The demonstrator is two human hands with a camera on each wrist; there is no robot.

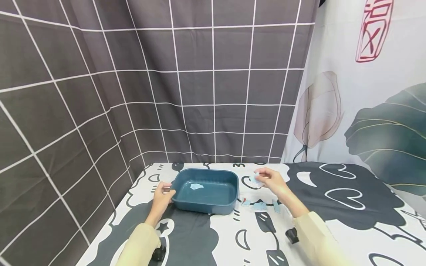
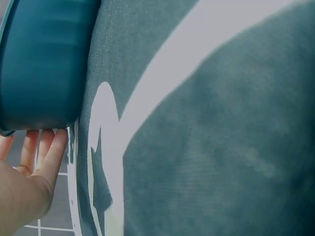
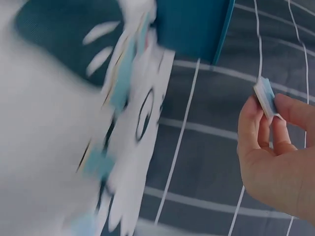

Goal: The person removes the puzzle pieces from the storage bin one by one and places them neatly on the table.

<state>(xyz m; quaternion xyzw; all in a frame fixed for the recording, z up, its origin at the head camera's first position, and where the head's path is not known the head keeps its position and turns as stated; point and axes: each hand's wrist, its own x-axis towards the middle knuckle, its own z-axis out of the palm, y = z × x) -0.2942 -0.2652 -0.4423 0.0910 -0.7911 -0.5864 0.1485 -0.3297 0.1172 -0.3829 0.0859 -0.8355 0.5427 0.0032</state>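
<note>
A dark blue-green rectangular bin stands on the patterned cloth, with a pale-blue irregular piece lying on its floor. My left hand is at the bin's left end. In the left wrist view its fairly straight fingers touch the outer wall. To the right of the bin, my right hand is raised over the cloth. Between thumb and fingers it pinches a small, thick-edged, light-blue flat piece. Several similar light-blue pieces lie nearer me, right of the bin.
A cloth with black-and-white cartoon print covers the table. Behind it hangs a dark grid curtain, which also runs along the left side. A pale curtain with leaf and flower print hangs at the right.
</note>
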